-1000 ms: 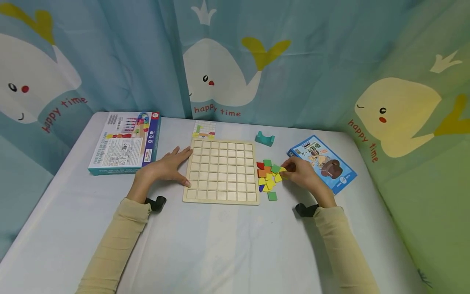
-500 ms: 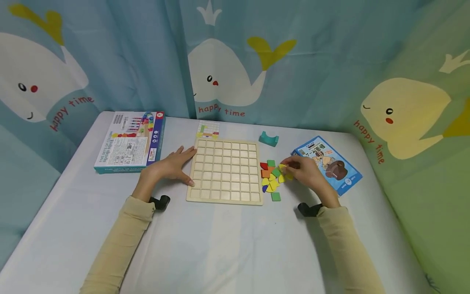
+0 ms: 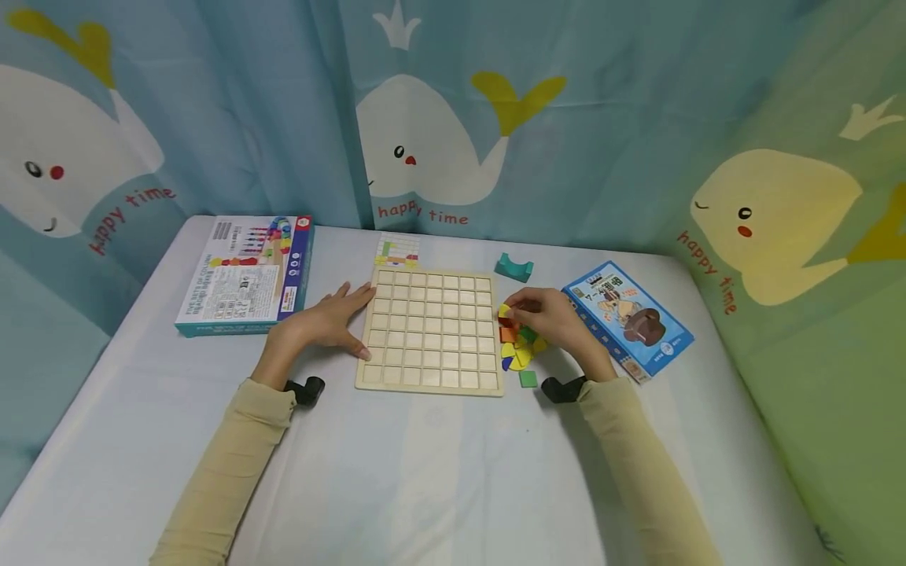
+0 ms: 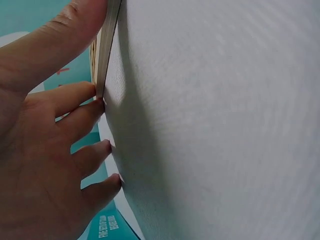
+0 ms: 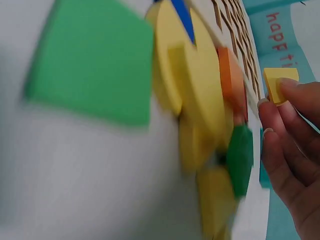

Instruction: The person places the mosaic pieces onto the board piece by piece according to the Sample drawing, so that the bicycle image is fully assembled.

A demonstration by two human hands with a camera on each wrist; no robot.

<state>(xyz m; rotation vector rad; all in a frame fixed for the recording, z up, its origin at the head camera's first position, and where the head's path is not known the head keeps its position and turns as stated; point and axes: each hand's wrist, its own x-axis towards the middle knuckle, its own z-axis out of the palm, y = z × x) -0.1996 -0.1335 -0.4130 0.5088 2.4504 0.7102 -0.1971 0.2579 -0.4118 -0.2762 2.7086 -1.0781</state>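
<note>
My right hand point(image 3: 555, 318) pinches a small yellow tile point(image 5: 279, 82) with one curved edge between thumb and fingers. It is raised over the upper part of the pile, near the right rim of a wooden grid board point(image 3: 432, 334). Under it lie loose tiles: an orange tile point(image 3: 508, 336), yellow tiles point(image 3: 521, 358), a blue tile point(image 3: 506, 363) and green ones, partly hidden by the hand. A green square tile point(image 3: 528, 379) sits apart, below the pile. On the board's left edge rests my left hand point(image 3: 322, 322), thumb and fingers spread, touching the rim.
A printed pattern card point(image 3: 398, 249) lies behind the board. A teal curved block point(image 3: 513, 267) stands behind the pile. One boxed toy point(image 3: 244, 275) is at the left, a blue box point(image 3: 626, 318) at the right. A curtain point(image 3: 602, 157) hangs behind the table.
My right hand has moved left, from the pile's right side to above its upper left, carrying the yellow tile. The left hand stays on the board's edge.
</note>
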